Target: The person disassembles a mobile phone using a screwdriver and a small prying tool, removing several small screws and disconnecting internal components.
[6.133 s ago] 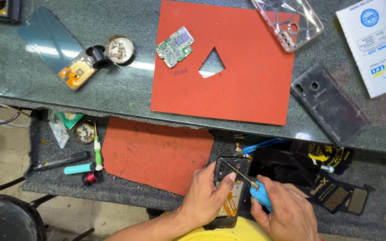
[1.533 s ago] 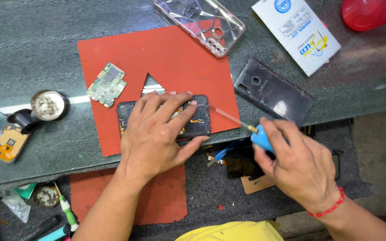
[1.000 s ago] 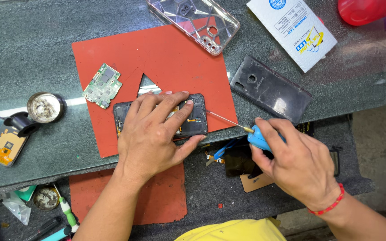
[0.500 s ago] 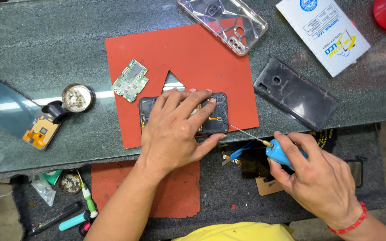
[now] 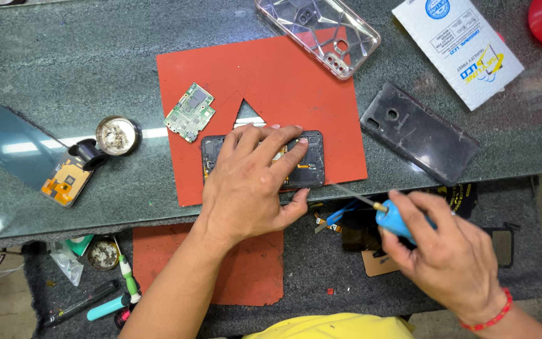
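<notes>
My left hand [image 5: 249, 182] lies flat on an opened black phone body [image 5: 305, 164], pressing it onto the red mat [image 5: 283, 81] on the green stone counter. My right hand [image 5: 443, 251] grips a blue-handled screwdriver [image 5: 389, 215] below the counter edge; its thin shaft points up-left toward the phone's lower right corner, a short way from it. A green circuit board [image 5: 189, 112] rests on the mat just left of the phone.
A clear phone case [image 5: 318, 34], a dark back cover [image 5: 418, 132] and a white packet [image 5: 456, 47] lie at the back right. A round tin [image 5: 116, 134] and a screen with orange flex [image 5: 29, 157] sit left. A second red mat [image 5: 246, 263], pens and tools are on the lower shelf.
The phone came up from the lower shelf onto the red mat, held down by my left hand. In the last second, the screwdriver tip has backed off down-right from the phone's edge.
</notes>
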